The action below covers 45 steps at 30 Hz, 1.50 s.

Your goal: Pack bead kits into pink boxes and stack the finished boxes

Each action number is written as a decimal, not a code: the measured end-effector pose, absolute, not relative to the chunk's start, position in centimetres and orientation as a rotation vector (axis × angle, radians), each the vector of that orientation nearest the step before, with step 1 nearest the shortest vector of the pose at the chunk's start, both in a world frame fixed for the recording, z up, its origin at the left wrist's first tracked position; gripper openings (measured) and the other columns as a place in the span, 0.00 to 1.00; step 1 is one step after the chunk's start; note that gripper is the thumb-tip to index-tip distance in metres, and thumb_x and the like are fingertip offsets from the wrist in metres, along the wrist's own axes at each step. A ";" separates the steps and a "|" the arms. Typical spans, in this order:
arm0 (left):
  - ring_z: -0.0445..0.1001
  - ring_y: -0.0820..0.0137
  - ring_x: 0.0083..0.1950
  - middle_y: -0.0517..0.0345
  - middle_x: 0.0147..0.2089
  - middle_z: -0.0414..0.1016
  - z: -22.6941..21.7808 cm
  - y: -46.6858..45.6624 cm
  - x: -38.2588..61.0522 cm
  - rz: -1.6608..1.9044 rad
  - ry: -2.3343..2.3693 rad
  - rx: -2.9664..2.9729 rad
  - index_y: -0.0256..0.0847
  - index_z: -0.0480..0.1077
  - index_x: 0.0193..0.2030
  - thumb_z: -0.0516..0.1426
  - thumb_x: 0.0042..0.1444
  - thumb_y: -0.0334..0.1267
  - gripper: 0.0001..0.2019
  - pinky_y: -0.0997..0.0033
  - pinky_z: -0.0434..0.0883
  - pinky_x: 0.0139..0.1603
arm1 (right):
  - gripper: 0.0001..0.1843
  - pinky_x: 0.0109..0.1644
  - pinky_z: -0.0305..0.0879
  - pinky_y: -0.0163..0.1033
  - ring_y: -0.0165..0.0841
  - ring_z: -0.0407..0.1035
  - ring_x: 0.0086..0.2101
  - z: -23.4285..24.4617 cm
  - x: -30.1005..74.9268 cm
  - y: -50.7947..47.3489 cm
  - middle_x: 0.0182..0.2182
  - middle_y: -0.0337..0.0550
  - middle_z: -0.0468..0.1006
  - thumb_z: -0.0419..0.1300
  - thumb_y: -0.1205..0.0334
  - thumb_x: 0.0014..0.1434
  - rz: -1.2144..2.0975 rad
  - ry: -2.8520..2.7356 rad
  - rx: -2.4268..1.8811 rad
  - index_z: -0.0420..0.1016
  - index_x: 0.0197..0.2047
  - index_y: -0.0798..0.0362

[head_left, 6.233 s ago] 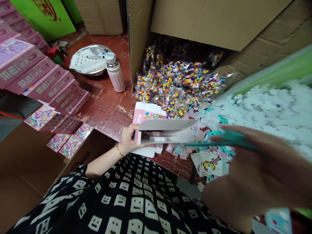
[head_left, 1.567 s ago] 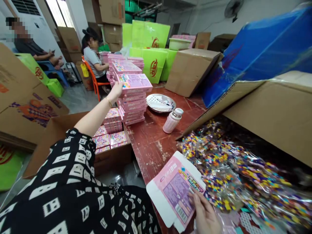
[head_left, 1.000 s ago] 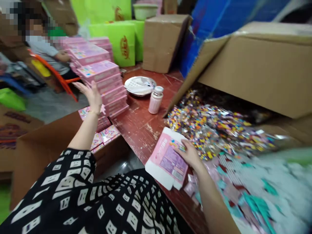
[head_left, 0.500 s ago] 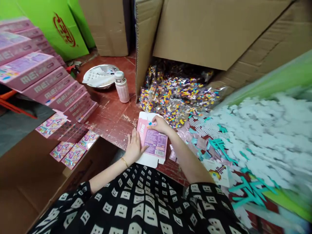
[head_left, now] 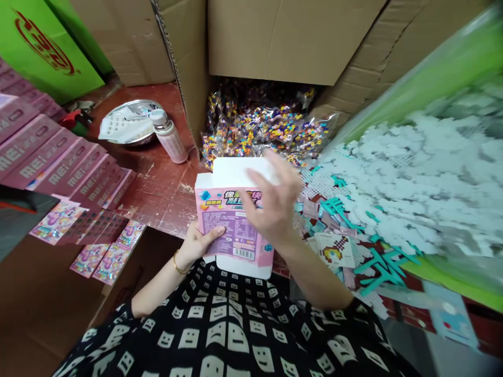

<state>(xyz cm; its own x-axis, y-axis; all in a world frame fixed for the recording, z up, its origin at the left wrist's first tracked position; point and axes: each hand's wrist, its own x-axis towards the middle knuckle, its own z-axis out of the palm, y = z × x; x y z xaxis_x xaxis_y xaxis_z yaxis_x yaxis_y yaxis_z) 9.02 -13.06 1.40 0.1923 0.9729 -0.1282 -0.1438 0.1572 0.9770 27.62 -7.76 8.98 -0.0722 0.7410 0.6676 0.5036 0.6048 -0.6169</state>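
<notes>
A pink and purple carton (head_left: 231,217) with white end flaps is raised in front of me, its printed back with a barcode facing up. My left hand (head_left: 195,243) grips its left side, thumb lying across the purple panel. My right hand (head_left: 277,207) hovers at the carton's upper right, blurred, with its fingers spread; whether a fingertip touches the carton I cannot tell. The white top flap (head_left: 231,170) sticks out beyond the far edge. The lower flap (head_left: 243,267) hangs out toward my lap.
Pink boxes (head_left: 70,162) are stacked at left. A pink bottle (head_left: 171,137) stands beside a metal bowl (head_left: 133,137). Bags of coloured beads (head_left: 267,128) lie ahead in a cardboard carton (head_left: 275,42). White pegboards (head_left: 424,183) and teal sticks (head_left: 387,269) lie at right.
The carton has gone from lying flat under both hands to being opened out and lifted in my left hand. My right hand has come off its face. The view has shifted right.
</notes>
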 end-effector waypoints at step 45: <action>0.75 0.65 0.53 0.53 0.49 0.74 -1.9 -11.2 15.7 1.183 0.864 1.512 0.41 0.70 0.38 0.69 0.49 0.42 0.15 0.59 0.70 0.57 | 0.41 0.61 0.68 0.53 0.45 0.69 0.58 -1.8 37.8 -17.5 0.62 0.47 0.71 0.76 0.49 0.43 1.094 -1.456 -1.239 0.72 0.61 0.41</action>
<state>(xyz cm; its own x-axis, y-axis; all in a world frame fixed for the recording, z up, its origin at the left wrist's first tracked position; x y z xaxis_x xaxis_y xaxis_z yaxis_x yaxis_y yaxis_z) 15.75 -11.24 -1.88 0.2691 0.9286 0.2556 -0.0386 -0.2548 0.9662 37.80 -17.50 -1.81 -0.0877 0.9922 0.0889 0.1906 0.1043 -0.9761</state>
